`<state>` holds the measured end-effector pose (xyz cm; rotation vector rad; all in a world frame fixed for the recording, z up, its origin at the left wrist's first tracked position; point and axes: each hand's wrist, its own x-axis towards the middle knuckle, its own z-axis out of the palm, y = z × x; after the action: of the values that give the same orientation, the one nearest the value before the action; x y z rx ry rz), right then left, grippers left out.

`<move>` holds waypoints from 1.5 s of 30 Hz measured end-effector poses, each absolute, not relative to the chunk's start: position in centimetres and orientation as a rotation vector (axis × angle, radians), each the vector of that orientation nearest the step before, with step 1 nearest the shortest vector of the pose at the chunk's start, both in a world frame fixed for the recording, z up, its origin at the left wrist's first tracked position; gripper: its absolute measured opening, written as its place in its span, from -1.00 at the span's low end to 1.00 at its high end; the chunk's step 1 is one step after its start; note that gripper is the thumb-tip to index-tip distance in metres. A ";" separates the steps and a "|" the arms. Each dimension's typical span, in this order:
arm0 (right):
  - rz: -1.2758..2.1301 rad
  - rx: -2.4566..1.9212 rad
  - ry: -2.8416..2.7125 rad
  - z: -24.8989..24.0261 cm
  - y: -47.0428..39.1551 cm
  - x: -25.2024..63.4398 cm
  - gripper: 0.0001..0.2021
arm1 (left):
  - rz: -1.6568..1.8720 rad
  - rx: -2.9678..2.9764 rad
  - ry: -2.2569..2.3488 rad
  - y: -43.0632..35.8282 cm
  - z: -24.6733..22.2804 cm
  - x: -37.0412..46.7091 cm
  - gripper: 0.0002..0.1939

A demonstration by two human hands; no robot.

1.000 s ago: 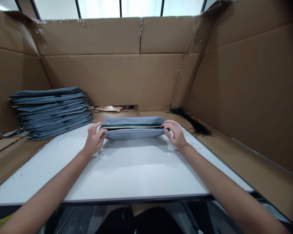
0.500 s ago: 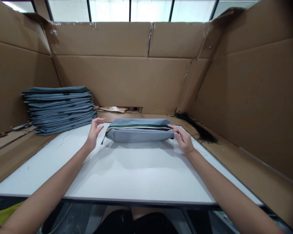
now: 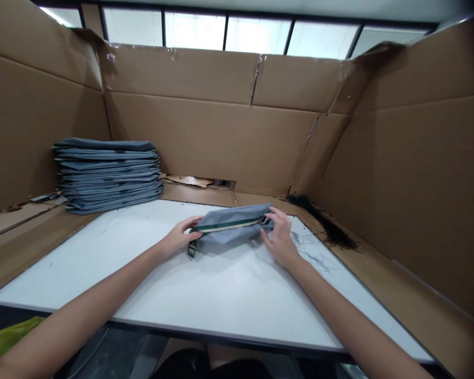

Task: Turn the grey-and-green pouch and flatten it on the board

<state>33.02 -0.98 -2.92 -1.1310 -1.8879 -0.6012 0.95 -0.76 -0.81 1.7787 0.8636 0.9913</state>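
Head view of a white board (image 3: 205, 295) laid inside a tall cardboard enclosure (image 3: 205, 142). A grey pouch (image 3: 231, 226) with a green and cream band along its upper edge lies on the far middle of the board, tilted so that its right end sits slightly higher than its left. The left hand (image 3: 177, 239) meets the pouch at its left end, fingers curled together around that end; a short green tab (image 3: 191, 249) hangs from the pouch just beside the thumb. The right hand (image 3: 278, 237) is at the right end, fingers bent over the top edge and pressed on the fabric, palm on or just above the board; whether it pinches the pouch or only rests on it cannot be told. Both forearms run in from the near edge and cover part of the board. To the far left, well apart from the pouch, a stack (image 3: 108, 173) of flat grey-blue pieces rests on the cardboard floor against the left wall. To the right, near the board's far corner, a bundle of black strands (image 3: 319, 218) lies on the cardboard. Torn cardboard scraps (image 3: 193, 181) lie at the foot of the back wall. Windows (image 3: 229, 34) show above the enclosure. Between the hands nothing lies in front of the pouch.
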 end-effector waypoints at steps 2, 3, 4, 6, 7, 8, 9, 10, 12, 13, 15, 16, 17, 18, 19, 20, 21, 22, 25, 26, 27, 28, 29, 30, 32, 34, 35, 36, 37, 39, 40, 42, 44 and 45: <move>-0.743 -0.954 -2.115 -2.9 -2.5 29.7 -0.61 | 1.031 1.820 0.888 -1.0 -1.4 2.1 -0.53; -0.805 -0.860 -2.234 -2.9 -3.3 28.0 -0.59 | 1.049 1.826 0.899 -1.1 -1.7 2.5 -0.55; -0.854 -0.757 -2.317 -2.7 -4.1 26.4 -0.57 | 1.072 1.819 0.910 -1.1 -1.9 2.7 -0.55; -0.906 -0.702 -2.378 -2.4 -5.2 23.5 -0.58 | 1.136 1.752 0.936 -1.1 -2.0 2.8 -0.55; -0.925 -0.723 -2.364 -2.3 -5.5 22.3 -0.58 | 1.160 1.699 0.935 -1.1 -1.9 2.7 -0.55; -0.978 -0.736 -2.329 -2.1 -5.7 21.3 -0.57 | 1.169 1.644 0.913 -1.2 -1.7 2.6 -0.54; -1.048 -0.744 -2.266 -1.9 -5.6 20.5 -0.56 | 1.166 1.587 0.871 -1.4 -1.4 2.5 -0.55; -1.113 -0.746 -2.183 -1.8 -5.5 19.8 -0.56 | 1.158 1.524 0.812 -1.6 -1.1 2.4 -0.56; -1.207 -0.752 -2.017 -1.5 -5.0 18.9 -0.59 | 1.112 1.404 0.684 -2.1 -0.5 2.2 -0.58; -1.223 -0.759 -1.959 -1.4 -4.8 18.6 -0.63 | 1.095 1.350 0.638 -2.3 -0.3 2.2 -0.59; -1.214 -0.757 -1.920 -1.2 -4.6 18.5 -0.75 | 1.073 1.268 0.605 -2.5 -0.2 2.3 -0.58; -1.190 -0.746 -1.925 -1.1 -4.6 18.5 -0.81 | 1.063 1.259 0.613 -2.5 -0.3 2.3 -0.58; -1.147 -0.740 -1.935 -1.0 -4.7 18.6 -0.85 | 1.057 1.276 0.632 -2.5 -0.5 2.3 -0.58; -1.081 -0.743 -1.934 -0.9 -4.8 18.8 -0.87 | 1.056 1.321 0.660 -2.4 -0.7 2.3 -0.57; -0.993 -0.765 -1.923 -0.7 -4.9 19.0 -0.86 | 1.059 1.405 0.692 -2.3 -0.9 2.3 -0.55; -0.890 -0.804 -1.900 -0.6 -5.0 19.2 -0.85 | 1.057 1.530 0.717 -2.3 -1.0 2.2 -0.52; -0.787 -0.840 -1.872 -0.4 -5.0 19.4 -0.85 | 1.044 1.688 0.736 -2.2 -1.1 2.2 -0.49; -0.700 -0.860 -1.845 -0.1 -5.1 19.6 -0.85 | 1.022 1.857 0.751 -2.2 -1.1 2.2 -0.45; -0.613 -0.795 -1.813 0.6 -5.3 20.0 -0.90 | 0.956 2.289 0.829 -2.3 -0.9 2.3 -0.40; -0.640 -0.741 -1.815 0.8 -5.4 20.0 -0.90 | 0.955 2.391 0.868 -2.3 -0.9 2.4 -0.43; -0.684 -0.689 -1.819 1.0 -5.5 20.1 -0.89 | 0.970 2.483 0.898 -2.3 -0.9 2.4 -0.48; -0.734 -0.647 -1.819 1.2 -5.7 20.0 -0.88 | 0.990 2.571 0.910 -2.3 -1.0 2.4 -0.53; -0.781 -0.620 -1.816 1.4 -5.8 20.0 -0.88 | 1.020 2.656 0.910 -2.2 -1.1 2.5 -0.57; -0.814 -0.619 -1.803 1.5 -6.0 20.0 -0.89 | 1.070 2.732 0.904 -2.1 -1.3 2.5 -0.58; -0.824 -0.680 -1.755 1.8 -6.2 19.9 -0.97 | 1.213 2.839 0.918 -1.8 -1.7 2.5 -0.57; -0.779 -0.770 -1.709 2.1 -6.4 20.0 -0.91 | 1.343 2.866 0.970 -1.5 -2.0 2.6 -0.54; -0.759 -0.803 -1.697 2.3 -6.4 20.0 -0.88 | 1.381 2.856 0.992 -1.5 -2.1 2.7 -0.51; -0.749 -0.820 -1.695 2.4 -6.4 20.1 -0.86 | 1.395 2.836 1.006 -1.4 -2.0 2.8 -0.49; -0.749 -0.827 -1.699 2.6 -6.4 20.3 -0.85 | 1.402 2.807 1.010 -1.4 -1.9 2.8 -0.48; -0.763 -0.842 -1.688 3.0 -6.2 20.8 -0.85 | 1.405 2.735 1.002 -1.3 -1.5 2.6 -0.46; -0.763 -0.862 -1.677 3.2 -6.1 21.1 -0.85 | 1.406 2.689 1.004 -1.4 -1.3 2.4 -0.46; -0.724 -0.944 -1.652 3.5 -5.8 22.0 -0.82 | 1.404 2.581 1.026 -1.4 -0.9 1.9 -0.49; -0.622 -1.060 -1.620 3.8 -5.3 23.0 -0.77 | 1.386 2.446 1.055 -1.3 -0.6 1.3 -0.56; -0.548 -1.116 -1.610 3.9 -5.0 23.4 -0.73 | 1.379 2.382 1.064 -1.3 -0.6 1.0 -0.61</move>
<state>23.41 -5.00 3.90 -1.1157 -1.6097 -0.5478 0.98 -1.26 -0.58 2.3815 1.0637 1.3794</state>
